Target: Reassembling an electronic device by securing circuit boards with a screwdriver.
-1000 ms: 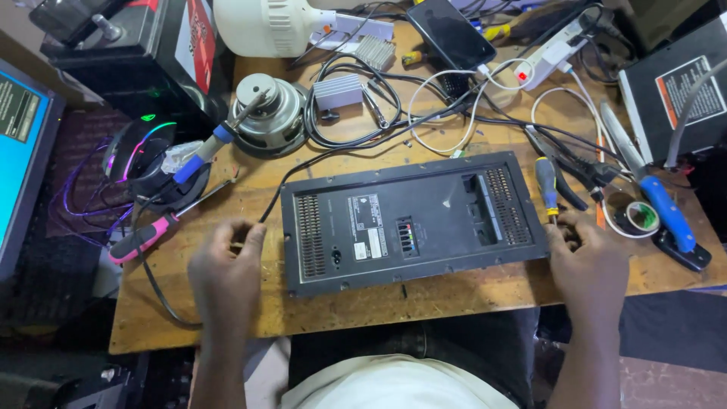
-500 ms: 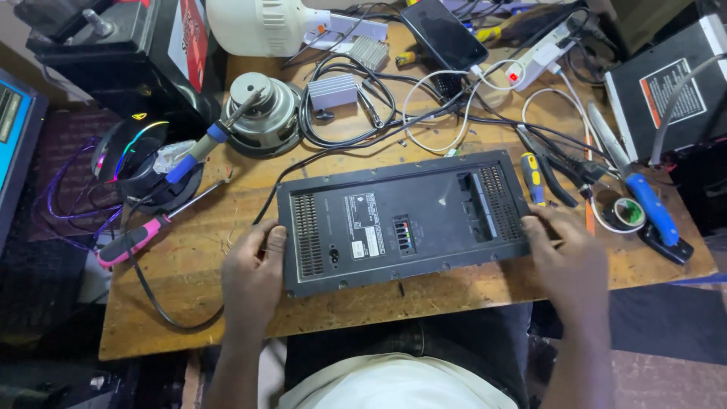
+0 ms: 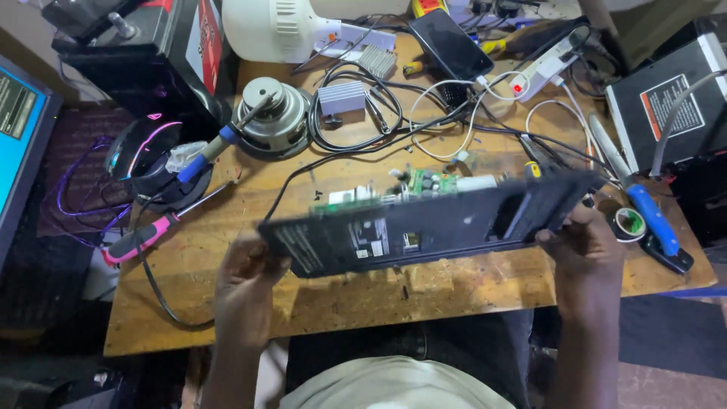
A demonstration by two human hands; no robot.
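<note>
A long black electronics panel is lifted off the wooden workbench and tilted up, its far edge raised. A green circuit board with components shows behind its upper edge. My left hand grips the panel's left end from below. At the right end, my right hand holds it by the corner. A black cable runs from the panel's back toward the far side of the bench.
A round metal motor and a blue-handled tool lie at back left. A pink-handled screwdriver sits near the left edge. A phone, a white power strip, tape roll and tangled cables crowd the back.
The panel lay flat on the bench with my hands at its two ends. Now both hands have lifted it and tipped it up, exposing the circuit board behind.
</note>
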